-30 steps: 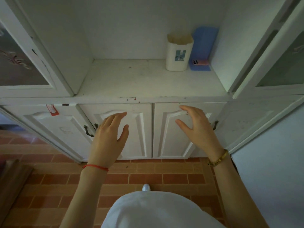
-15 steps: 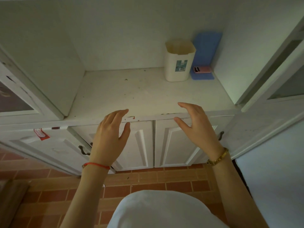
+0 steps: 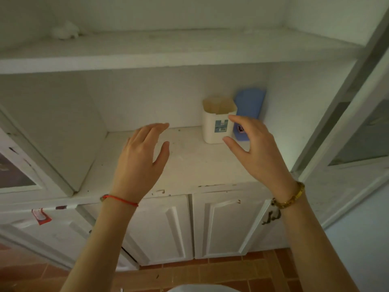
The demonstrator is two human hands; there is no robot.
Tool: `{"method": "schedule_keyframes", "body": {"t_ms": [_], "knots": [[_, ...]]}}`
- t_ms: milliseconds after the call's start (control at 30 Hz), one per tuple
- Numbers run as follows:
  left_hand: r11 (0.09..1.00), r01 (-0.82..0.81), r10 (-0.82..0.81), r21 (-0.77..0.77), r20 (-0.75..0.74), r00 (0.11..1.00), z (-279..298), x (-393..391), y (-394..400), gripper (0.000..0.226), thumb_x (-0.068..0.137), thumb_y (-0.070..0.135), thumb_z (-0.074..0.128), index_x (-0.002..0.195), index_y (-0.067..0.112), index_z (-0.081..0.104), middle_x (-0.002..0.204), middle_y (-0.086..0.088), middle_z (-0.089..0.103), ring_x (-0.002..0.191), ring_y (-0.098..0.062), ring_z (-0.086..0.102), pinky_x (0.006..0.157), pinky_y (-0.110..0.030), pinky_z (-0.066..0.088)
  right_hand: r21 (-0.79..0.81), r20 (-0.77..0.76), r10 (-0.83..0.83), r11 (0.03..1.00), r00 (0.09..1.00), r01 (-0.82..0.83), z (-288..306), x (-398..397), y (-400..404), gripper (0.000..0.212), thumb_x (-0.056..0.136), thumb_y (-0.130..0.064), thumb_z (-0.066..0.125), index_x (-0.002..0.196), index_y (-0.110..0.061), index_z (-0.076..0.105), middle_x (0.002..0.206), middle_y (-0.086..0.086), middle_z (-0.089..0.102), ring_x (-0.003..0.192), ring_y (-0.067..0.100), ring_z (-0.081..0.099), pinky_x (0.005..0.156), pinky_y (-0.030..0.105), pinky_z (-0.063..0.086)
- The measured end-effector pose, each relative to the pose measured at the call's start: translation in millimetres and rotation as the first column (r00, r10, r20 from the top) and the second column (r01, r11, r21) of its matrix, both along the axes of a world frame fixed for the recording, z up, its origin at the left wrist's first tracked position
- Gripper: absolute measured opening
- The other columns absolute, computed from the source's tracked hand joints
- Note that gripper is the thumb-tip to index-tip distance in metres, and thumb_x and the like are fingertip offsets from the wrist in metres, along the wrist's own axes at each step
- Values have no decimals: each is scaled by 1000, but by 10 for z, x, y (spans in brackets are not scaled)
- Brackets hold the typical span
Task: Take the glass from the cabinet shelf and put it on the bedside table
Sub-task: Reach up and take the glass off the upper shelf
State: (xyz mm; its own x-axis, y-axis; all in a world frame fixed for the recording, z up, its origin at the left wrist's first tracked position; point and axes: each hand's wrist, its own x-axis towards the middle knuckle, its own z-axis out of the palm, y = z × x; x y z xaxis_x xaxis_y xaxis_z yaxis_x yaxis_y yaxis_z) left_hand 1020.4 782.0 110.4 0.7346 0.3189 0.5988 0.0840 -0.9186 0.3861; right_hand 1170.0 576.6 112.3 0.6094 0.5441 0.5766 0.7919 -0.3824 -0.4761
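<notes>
Head view shows your left hand (image 3: pixel 141 157) raised over the white cabinet shelf (image 3: pixel 189 161), fingers spread and holding nothing, a thin red string bracelet (image 3: pixel 120 200) on its wrist. Beyond and to the right of it, your right hand (image 3: pixel 260 152) hangs with thumb and fingers parted, empty too, a golden bead bracelet (image 3: pixel 291 200) at the wrist. Just past its fingertips stands the white rectangular cup with a blue label (image 3: pixel 217 123), upright at the shelf's back; whether you touch it is unclear. A blue plastic box (image 3: pixel 250 102) leans behind that cup, right of it.
</notes>
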Motion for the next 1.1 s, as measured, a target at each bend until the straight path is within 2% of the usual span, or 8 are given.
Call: {"method": "schedule_keyframes", "body": {"t_ms": [67,200,433,733,867,1000,1100], "knots": [[999,14,-18,53,65,998,231,88,24,37,96,18,52,131,12,55,129,-6,61,122,-24,55,100,-44,49,36,65,-11,999,998,9,262,73,10,47,94,-30,63,136,-11,53,129,6,60,122,22,53,101,33,45],[988,32,-61,148,191,980,717,227,55,36,96,17,53,131,11,56,127,-5,62,120,-24,56,100,-44,48,116,203,-31,993,979,7,776,171,-7,45,94,-29,63,135,-12,54,132,4,60,125,20,53,104,25,39],[964,35,-133,265,364,922,1588,410,81,36,96,19,52,130,13,56,127,-2,62,120,-22,55,99,-44,47,219,368,-27,974,930,-59,1598,286,-67,45,95,-35,59,135,-16,54,131,-2,60,123,12,54,104,20,39],[928,-13,-178,372,474,862,2570,627,168,34,95,21,53,128,16,57,124,0,63,117,-22,56,96,-45,47,290,479,-83,955,874,-68,2662,486,27,42,95,-36,60,132,-19,56,129,-6,61,120,11,55,103,23,40],[923,-39,-178,383,513,840,2942,717,256,33,94,21,53,126,17,59,124,2,63,116,-21,55,97,-40,46,301,522,-110,952,846,-62,3104,528,95,40,94,-34,62,130,-17,58,126,-4,63,119,13,56,103,26,41],[916,-75,-163,395,536,829,3305,808,359,32,94,20,53,124,15,60,124,-1,63,116,-23,57,99,-38,46,274,552,-136,961,823,-25,3518,576,154,42,94,-35,61,131,-16,57,128,-2,62,121,15,53,100,20,36],[904,-101,-164,415,557,814,3564,865,421,31,93,19,52,123,14,61,125,-2,63,116,-23,58,98,-35,46,270,576,-153,963,803,-10,3819,629,196,43,94,-34,61,132,-14,57,129,0,61,122,17,52,101,24,37]]}}
